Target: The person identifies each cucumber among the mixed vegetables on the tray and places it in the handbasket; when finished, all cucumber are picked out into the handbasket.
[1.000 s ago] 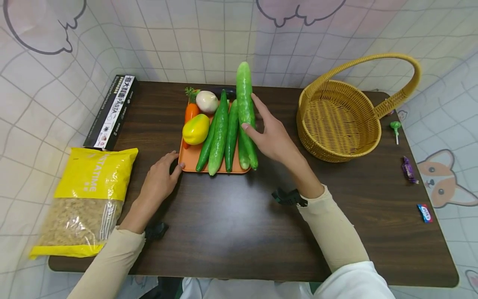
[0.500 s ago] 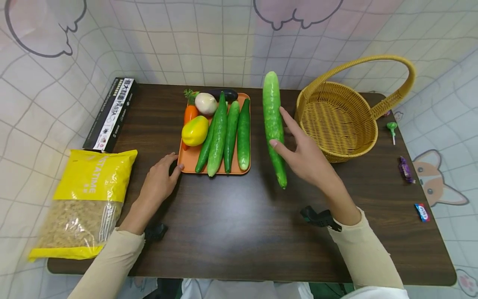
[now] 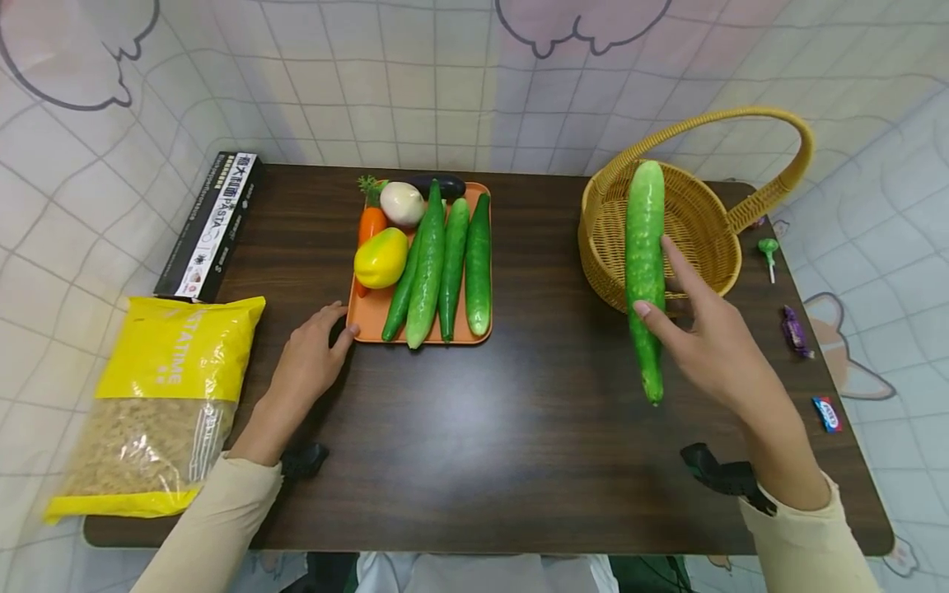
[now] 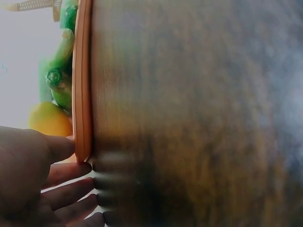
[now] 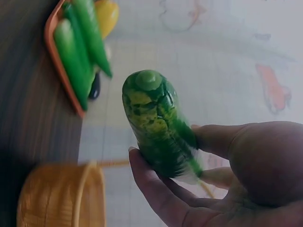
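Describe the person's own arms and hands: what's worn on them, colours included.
The left sleeve and right sleeve are plain beige, fairly close-fitting, and stop short of the wrists. At the wrists are the left device and right device, both black, the right one with a dark strap showing. The left hand and right hand show no gloves or rings.

In the left of the head view, we can read "PASTA" on the black box [image 3: 208,226], upper, and "TATIME" on the yellow bag [image 3: 159,403], lower.
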`<state>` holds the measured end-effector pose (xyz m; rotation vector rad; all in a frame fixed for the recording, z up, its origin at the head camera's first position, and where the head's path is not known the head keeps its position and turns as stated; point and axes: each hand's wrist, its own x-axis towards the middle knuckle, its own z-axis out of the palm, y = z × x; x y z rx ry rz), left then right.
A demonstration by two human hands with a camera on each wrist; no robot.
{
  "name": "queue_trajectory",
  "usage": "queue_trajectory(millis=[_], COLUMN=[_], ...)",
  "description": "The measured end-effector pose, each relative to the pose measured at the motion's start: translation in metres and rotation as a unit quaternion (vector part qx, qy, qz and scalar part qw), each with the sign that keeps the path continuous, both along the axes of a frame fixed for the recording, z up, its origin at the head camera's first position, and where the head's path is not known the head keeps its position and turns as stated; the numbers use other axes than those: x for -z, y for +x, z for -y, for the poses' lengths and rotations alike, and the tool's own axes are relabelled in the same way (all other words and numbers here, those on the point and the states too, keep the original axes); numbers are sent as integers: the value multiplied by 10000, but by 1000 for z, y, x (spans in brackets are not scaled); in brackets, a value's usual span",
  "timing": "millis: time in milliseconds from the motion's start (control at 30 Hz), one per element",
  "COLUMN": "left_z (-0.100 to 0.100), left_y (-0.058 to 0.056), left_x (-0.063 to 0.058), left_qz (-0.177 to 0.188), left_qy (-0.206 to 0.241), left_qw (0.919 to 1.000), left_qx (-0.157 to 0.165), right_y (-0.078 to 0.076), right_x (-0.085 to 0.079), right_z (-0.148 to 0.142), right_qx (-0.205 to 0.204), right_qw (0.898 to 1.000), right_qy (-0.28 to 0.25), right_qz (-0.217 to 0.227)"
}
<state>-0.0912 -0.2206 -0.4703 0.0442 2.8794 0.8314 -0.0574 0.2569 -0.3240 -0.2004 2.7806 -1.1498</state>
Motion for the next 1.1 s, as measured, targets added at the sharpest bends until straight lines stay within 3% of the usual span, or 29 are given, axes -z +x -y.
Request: queue_trajectory(millis=[267, 400, 633, 867, 1000, 1100], left_z=[-1, -1, 0, 1, 1, 1], left_y=[1, 1, 1, 1, 1, 0], left_x=[0, 0, -1, 0, 0, 0], left_qz=[64, 100, 51, 35, 48, 77], left_qy=[2, 1, 9, 7, 14, 18], left_qw=[10000, 9999, 10000, 10000, 10000, 10000], left_qx=[24, -22, -38, -56, -38, -45], right_y=[-27, -52, -103, -147, -162, -171], right_x=[-6, -8, -9, -4, -3, -1], right_z=[-40, -49, -55, -55, -54, -50], right_qx=[-73, -354, -989, -1455, -1454, -1543], right_qw=[9970, 9935, 9827, 9586, 9398, 9271], right_qy=[770, 1055, 1162, 1058, 981, 1121], right_qz=[40, 250, 1051, 2206, 2932, 3228])
